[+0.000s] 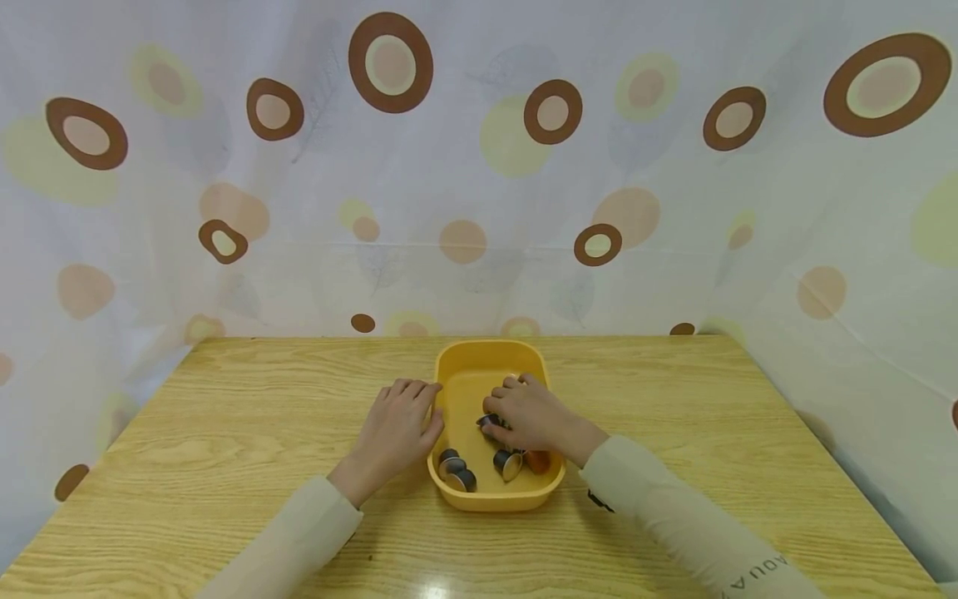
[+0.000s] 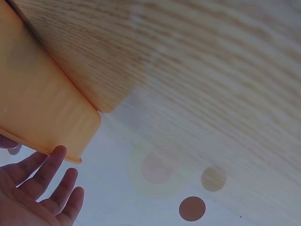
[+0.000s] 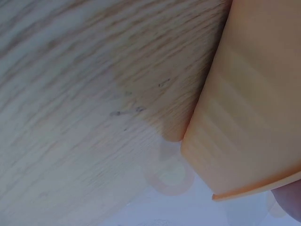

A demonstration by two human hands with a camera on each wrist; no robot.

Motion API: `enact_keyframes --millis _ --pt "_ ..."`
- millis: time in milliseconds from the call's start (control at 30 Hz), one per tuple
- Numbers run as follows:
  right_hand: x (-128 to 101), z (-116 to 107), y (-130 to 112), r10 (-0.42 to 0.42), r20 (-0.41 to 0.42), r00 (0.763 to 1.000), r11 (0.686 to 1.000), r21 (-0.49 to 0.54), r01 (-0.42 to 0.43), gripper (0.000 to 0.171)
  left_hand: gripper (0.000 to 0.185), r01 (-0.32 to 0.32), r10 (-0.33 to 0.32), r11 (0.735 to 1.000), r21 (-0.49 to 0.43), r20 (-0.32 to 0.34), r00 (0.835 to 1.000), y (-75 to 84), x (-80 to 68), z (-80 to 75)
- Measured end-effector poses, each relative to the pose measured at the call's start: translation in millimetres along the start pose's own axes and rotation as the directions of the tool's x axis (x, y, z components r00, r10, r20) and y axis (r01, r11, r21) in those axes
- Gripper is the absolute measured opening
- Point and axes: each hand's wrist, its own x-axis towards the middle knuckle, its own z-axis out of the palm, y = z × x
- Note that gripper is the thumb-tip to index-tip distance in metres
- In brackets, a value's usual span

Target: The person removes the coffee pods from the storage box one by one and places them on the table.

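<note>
A yellow plastic bin [image 1: 490,345] stands in the middle of the wooden table [image 1: 247,416]. Several small metal capsules lie at its near end: two dark ones [image 1: 458,471], a silver one [image 1: 507,464] and an orange one [image 1: 537,460]. My left hand [image 1: 425,408] lies flat on the table with straight fingers [image 2: 47,181] against the bin's left wall [image 2: 37,103]. My right hand [image 1: 496,414] reaches into the bin, its fingers curled round a dark capsule [image 1: 486,423]. The right wrist view shows only the bin's outer wall [image 3: 249,117] and table.
A white curtain with brown and yellow circles [image 1: 479,166] closes off the table's far and side edges. The table edge drops off at the left [image 1: 97,457] and right [image 1: 823,466].
</note>
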Motion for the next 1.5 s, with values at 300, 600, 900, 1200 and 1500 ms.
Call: enact_keyframes --millis 300,600,900,1200,1500 --pt "3 -1 -1 -0.029 0.041 0.999 0.999 0.021 0.028 0.024 0.031 0.008 -0.008 1.000 -0.006 0.004 1.000 0.4 -0.2 0.8" --pt "7 -1 -3 -0.064 0.039 0.997 0.997 0.036 0.063 0.025 0.032 0.015 -0.015 1.000 -0.009 0.011 1.000 0.8 -0.4 0.1" --pt "9 2 -6 -0.075 0.055 0.996 0.997 0.039 0.073 0.023 0.032 0.010 -0.010 1.000 -0.004 0.011 1.000 0.3 -1.2 0.9" --pt "10 3 -8 -0.095 0.012 0.995 0.995 0.019 0.095 0.021 0.032 0.001 -0.001 1.000 0.002 -0.001 1.000 0.3 -0.9 1.2" --pt "9 5 -7 -0.094 -0.047 0.994 0.995 0.020 0.095 0.020 0.032 -0.002 0.002 1.000 0.000 -0.008 1.000 0.4 -0.6 1.0"
